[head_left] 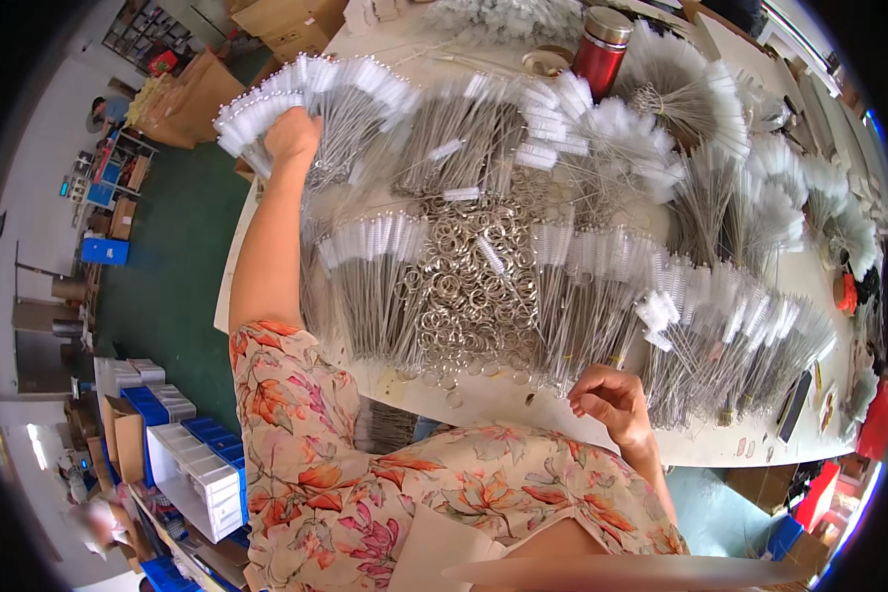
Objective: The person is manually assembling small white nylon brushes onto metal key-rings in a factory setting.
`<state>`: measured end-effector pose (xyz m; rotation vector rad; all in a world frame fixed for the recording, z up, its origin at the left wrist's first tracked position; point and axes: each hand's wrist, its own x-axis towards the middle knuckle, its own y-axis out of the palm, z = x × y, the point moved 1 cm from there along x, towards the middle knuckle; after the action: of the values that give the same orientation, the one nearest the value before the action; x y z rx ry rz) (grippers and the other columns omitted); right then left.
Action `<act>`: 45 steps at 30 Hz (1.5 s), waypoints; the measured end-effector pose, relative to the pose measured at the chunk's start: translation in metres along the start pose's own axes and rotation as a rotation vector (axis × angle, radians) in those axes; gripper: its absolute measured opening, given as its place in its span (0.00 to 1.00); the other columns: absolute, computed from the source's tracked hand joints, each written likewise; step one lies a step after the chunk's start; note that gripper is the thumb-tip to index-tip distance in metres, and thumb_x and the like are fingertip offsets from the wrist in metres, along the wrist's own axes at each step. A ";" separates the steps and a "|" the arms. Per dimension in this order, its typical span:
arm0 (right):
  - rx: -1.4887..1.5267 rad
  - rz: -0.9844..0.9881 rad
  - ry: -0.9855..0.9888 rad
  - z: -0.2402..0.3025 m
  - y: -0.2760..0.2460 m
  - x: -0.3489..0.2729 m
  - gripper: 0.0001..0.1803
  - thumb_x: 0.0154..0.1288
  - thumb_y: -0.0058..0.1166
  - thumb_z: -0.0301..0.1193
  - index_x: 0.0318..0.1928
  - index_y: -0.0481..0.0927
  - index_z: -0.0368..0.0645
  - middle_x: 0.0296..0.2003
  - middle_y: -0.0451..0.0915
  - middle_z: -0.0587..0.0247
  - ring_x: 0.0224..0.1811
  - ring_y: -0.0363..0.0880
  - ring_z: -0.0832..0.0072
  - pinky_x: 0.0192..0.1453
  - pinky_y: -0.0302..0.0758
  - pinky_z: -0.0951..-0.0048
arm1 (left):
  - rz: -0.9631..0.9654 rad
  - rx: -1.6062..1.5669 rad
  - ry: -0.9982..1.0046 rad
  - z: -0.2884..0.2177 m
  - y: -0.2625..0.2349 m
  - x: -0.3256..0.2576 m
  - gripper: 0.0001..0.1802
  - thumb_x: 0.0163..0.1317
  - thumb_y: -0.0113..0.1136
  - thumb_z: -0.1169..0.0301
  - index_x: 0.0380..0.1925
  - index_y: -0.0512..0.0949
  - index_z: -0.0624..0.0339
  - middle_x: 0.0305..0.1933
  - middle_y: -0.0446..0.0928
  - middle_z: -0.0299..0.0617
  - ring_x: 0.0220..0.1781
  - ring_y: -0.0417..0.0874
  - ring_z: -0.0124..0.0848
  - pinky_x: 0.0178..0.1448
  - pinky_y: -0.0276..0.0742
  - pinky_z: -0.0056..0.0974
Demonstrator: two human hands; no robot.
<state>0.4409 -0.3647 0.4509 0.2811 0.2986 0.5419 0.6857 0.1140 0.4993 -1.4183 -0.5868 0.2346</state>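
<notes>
My left hand (294, 135) is stretched out to the far left of the table, closed among the white bristle heads of thin wire-stemmed brushes (257, 116); its fingertips are hidden behind the hand. Near the front edge my right hand (614, 403) is raised with thumb and fingers curled together, and whatever may be between the tips is too small to make out. Between the hands lies a heap of shiny metal split rings (474, 296). A row of brushes (375, 286) flanks the heap on its left, another bundle of brushes (587, 286) on its right.
A red flask with a steel lid (602, 57) stands at the back. More brush bundles (750, 197) cover the right side. A dark narrow bar (793, 407) lies near the right front edge. White and blue bins (192, 479) stand on the lower left.
</notes>
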 end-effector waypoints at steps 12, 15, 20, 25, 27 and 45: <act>-0.151 -0.004 0.102 0.008 -0.002 0.024 0.06 0.57 0.57 0.25 0.35 0.79 0.35 0.32 0.78 0.61 0.34 0.76 0.78 0.38 0.72 0.77 | -0.125 -1.034 0.271 -0.065 -0.010 -0.040 0.12 0.60 0.52 0.63 0.40 0.74 0.57 0.27 0.79 0.40 0.27 0.79 0.30 0.34 0.73 0.36; -0.445 0.139 -0.109 0.031 0.004 0.041 0.07 0.57 0.57 0.25 0.35 0.80 0.35 0.29 0.78 0.62 0.33 0.77 0.77 0.38 0.72 0.77 | 0.286 -0.980 0.407 -0.115 -0.002 -0.065 0.14 0.57 0.57 0.59 0.28 0.79 0.60 0.22 0.78 0.38 0.27 0.79 0.29 0.32 0.72 0.33; -0.884 0.119 -0.341 0.094 0.008 0.067 0.04 0.54 0.57 0.24 0.32 0.80 0.40 0.29 0.79 0.60 0.26 0.77 0.73 0.30 0.76 0.73 | 0.084 -0.554 0.621 -0.160 0.011 -0.082 0.18 0.50 0.62 0.57 0.26 0.79 0.63 0.25 0.79 0.46 0.29 0.81 0.38 0.35 0.73 0.38; -1.295 -0.102 -0.375 0.136 -0.049 0.117 0.06 0.57 0.52 0.30 0.31 0.80 0.43 0.29 0.81 0.61 0.29 0.80 0.70 0.33 0.77 0.71 | 0.225 -0.631 0.584 -0.145 0.034 -0.057 0.15 0.49 0.59 0.62 0.22 0.77 0.65 0.27 0.79 0.53 0.31 0.80 0.46 0.35 0.74 0.42; -1.474 -0.254 -0.202 0.143 -0.083 0.145 0.08 0.56 0.51 0.34 0.30 0.80 0.45 0.28 0.81 0.61 0.31 0.80 0.64 0.37 0.76 0.65 | 0.289 -0.678 0.549 -0.131 0.041 -0.051 0.13 0.50 0.58 0.64 0.22 0.76 0.66 0.26 0.79 0.52 0.30 0.81 0.42 0.34 0.73 0.40; -1.659 -0.342 -0.013 0.141 -0.107 0.266 0.21 0.50 0.56 0.48 0.35 0.81 0.44 0.33 0.81 0.56 0.39 0.80 0.61 0.44 0.75 0.65 | 0.391 -1.587 0.182 -0.140 -0.012 -0.069 0.16 0.57 0.59 0.71 0.44 0.71 0.64 0.31 0.78 0.40 0.13 0.57 0.12 0.14 0.47 0.22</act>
<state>0.7559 -0.3340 0.4904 -1.3492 -0.1794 0.3043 0.6973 -0.0417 0.4890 -3.0560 -0.2631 -0.1309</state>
